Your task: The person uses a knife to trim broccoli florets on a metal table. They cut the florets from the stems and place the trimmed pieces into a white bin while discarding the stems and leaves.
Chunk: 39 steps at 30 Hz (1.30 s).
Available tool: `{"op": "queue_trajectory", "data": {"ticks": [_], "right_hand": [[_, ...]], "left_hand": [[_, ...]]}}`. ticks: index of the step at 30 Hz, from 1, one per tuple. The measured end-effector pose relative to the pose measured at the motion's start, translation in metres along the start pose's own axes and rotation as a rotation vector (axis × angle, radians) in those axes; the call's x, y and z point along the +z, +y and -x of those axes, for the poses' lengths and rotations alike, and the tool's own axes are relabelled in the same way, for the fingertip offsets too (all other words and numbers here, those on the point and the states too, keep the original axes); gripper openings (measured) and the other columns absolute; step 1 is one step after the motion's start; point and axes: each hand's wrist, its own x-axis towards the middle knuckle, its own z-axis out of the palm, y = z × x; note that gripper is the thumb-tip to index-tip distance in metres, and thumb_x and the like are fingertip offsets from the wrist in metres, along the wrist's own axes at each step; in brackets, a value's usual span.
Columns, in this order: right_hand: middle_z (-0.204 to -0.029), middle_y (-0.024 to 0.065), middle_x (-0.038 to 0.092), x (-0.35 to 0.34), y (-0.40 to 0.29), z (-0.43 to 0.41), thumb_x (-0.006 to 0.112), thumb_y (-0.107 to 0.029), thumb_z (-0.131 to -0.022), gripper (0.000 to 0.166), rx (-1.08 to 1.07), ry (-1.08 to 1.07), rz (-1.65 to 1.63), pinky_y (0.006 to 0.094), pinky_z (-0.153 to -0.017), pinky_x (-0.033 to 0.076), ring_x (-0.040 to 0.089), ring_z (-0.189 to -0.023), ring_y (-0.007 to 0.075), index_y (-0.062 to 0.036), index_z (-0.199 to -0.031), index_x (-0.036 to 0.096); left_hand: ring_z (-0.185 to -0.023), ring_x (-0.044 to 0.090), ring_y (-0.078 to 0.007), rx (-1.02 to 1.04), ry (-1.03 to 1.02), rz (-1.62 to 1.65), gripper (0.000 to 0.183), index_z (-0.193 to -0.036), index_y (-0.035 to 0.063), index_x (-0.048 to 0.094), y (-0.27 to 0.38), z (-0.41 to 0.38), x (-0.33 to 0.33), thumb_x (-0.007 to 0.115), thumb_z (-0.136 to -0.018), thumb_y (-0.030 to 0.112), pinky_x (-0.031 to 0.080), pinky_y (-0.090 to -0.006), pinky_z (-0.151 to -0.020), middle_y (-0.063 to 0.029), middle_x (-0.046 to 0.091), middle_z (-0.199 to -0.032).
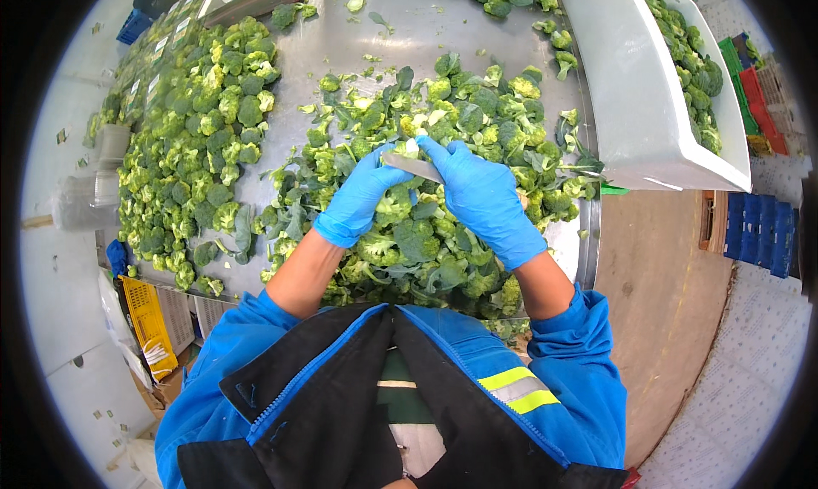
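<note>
In the blue-gloved fingers of my left hand (363, 195) is a broccoli floret (394, 206). Its pale cut stem (407, 148) points away from me. My right hand (480, 198), gloved the same way, grips a knife, and its fist hides most of the handle. The knife's steel blade (414, 167) reaches left across the stem side of the floret, close to my left thumb. Whether the edge touches the stem I cannot tell. Both hands are above a loose heap of broccoli pieces and leaves (441, 252) on a stainless steel table (300, 61).
To the left lies a second pile of florets (204, 118), with labelled packs (150, 61) behind it and clear plastic tubs (89, 198) at its side. A white bin (629, 105) holding broccoli overhangs the table's right edge. A yellow crate (150, 316) stands low at left, blue crates (760, 233) at right.
</note>
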Motion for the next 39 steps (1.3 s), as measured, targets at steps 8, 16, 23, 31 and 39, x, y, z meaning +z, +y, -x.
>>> {"op": "queue_trajectory", "data": {"ticks": [8,16,23,31,39], "right_hand": [[-0.107,0.0163,0.064,0.022,0.068,-0.094,0.052,-0.018,-0.087,0.04,0.243,0.075,-0.258,0.0445,-0.087,0.049,0.062,-0.097,0.035,-0.019,-0.127,0.056],[-0.104,0.0179,0.066,0.064,0.128,-0.182,0.06,-0.027,-0.082,0.041,0.256,-0.08,-0.096,0.0431,-0.084,0.05,0.064,-0.095,0.0335,-0.0165,-0.122,0.058],[-0.06,0.0031,0.052,0.017,0.068,-0.092,0.064,-0.03,-0.088,0.041,0.383,-0.157,-1.393,0.0242,-0.04,0.035,0.044,-0.043,0.0099,-0.001,-0.114,0.051],[-0.063,0.0009,0.055,0.026,0.005,-0.005,0.064,-0.04,-0.089,0.038,0.456,-0.081,-1.554,0.023,-0.042,0.037,0.05,-0.048,0.0086,-0.0041,-0.099,0.058],[-0.083,0.0137,0.063,0.004,0.0,0.016,0.061,-0.028,-0.089,0.044,0.152,0.18,-0.559,0.0394,-0.054,0.05,0.063,-0.063,0.0259,-0.0128,-0.129,0.052]], "left_hand": [[-0.081,0.065,-0.0192,-0.168,-0.171,0.299,0.058,-0.133,0.007,0.046,0.025,0.048,-0.01,0.066,-0.08,0.022,0.055,-0.0266,-0.058,-0.0122,0.063,-0.103],[-0.094,0.066,-0.0271,-0.241,-0.202,0.507,0.025,-0.108,0.0071,0.056,0.007,0.054,-0.012,0.053,-0.095,0.029,0.056,-0.0293,-0.056,-0.0122,0.063,-0.099],[-0.093,0.062,-0.0169,-0.061,-0.065,0.296,0.033,-0.121,0.0029,0.054,0.005,0.037,-0.018,0.057,-0.091,0.015,0.051,-0.0289,-0.081,-0.0083,0.062,-0.097],[-0.112,0.053,-0.0134,-0.026,0.039,0.145,0.063,-0.142,0.0065,0.039,0.012,0.009,0.017,0.067,-0.086,0.011,0.043,-0.0282,-0.096,-0.0067,0.052,-0.13],[-0.121,0.046,-0.018,0.087,0.225,0.009,0.057,-0.133,0.0016,0.047,0.004,0.015,0.014,0.07,-0.084,0.017,0.039,-0.0313,-0.099,-0.0114,0.05,-0.131]]}}
